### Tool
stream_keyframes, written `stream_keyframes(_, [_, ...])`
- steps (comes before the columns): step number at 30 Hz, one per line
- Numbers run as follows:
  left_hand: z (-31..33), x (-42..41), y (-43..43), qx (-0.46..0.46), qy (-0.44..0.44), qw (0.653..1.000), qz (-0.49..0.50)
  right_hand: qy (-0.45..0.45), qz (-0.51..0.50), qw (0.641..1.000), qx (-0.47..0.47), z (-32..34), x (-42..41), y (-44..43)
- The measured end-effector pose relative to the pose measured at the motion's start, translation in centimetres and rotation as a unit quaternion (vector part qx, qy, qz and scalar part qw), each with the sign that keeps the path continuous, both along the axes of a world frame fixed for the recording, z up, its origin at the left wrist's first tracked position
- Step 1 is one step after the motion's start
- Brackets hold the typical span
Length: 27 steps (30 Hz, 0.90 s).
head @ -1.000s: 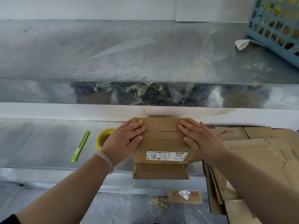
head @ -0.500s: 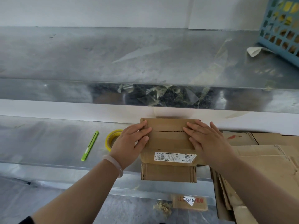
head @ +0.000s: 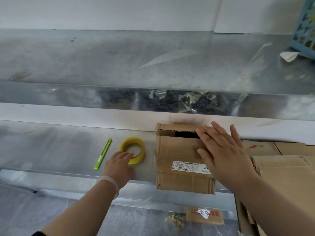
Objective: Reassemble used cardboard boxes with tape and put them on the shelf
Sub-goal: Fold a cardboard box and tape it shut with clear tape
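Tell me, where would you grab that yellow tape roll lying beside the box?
Probably pinch the near wall of the tape roll from above, fingers in the hole, thumb outside. It lies flat on the table with its hole facing up, and the left hand is at that near side.

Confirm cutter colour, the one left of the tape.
The cutter is lime green with a small white patch toward its near end. It shows best in the head view.

Soft, even daylight; glare on metal shelf [head: 119, 62], slight motion blur.
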<state>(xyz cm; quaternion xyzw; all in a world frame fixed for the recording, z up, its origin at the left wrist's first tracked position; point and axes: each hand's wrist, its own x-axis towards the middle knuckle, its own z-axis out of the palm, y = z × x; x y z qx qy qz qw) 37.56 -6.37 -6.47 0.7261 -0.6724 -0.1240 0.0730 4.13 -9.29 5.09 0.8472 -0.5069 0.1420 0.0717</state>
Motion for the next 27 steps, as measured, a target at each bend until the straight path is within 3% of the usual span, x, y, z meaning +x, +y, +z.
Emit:
stream_keyframes(5, [-1.0, 1.0, -0.9, -0.119, -0.023, 0.991, -0.054, -0.035, 0.063, 0.997, -0.029, 0.3, 1.0, 0.8])
stream_keyframes(8, [0.0, 0.9, -0.8, -0.163, 0.068, 0.984, -0.012, -0.048, 0.100, 0.993, -0.030, 0.0, 1.6, 1.3])
stream_keyframes(10, [2.2, 0.6, 0.0, -0.142, 0.201, 0.968, 0.046, -0.064, 0.124, 0.990, -0.026, 0.1, 2.3, 1.7])
stream_keyframes(12, [5.6, 0.3, 1.5, -0.110, 0.351, 0.924, 0.105, -0.080, 0.167, 0.983, -0.010, 0.4, 3.4, 2.2])
stream_keyframes(15, [9.7, 0.6, 3.8, -0.061, 0.567, 0.816, 0.091, -0.125, 0.216, 0.967, 0.055, 1.0, 5.7, 2.9])
stream_keyframes(17, [11.5, 0.7, 5.0, -0.034, 0.638, 0.766, 0.068, -0.193, 0.202, 0.951, 0.135, 1.5, 7.1, 3.2])
stream_keyframes(19, [12.8, 0.2, 5.8, -0.025, 0.668, 0.741, 0.058, -0.251, 0.178, 0.930, 0.200, 1.8, 8.2, 3.4])
stream_keyframes(24, [15.2, -2.3, 7.0, -0.012, 0.664, 0.746, 0.045, -0.368, 0.174, 0.862, 0.302, 2.0, 9.1, 4.0])
stream_keyframes(27, [16.4, -3.6, 7.1, -0.006, 0.621, 0.782, 0.054, -0.377, 0.159, 0.865, 0.290, 2.6, 8.5, 4.2])
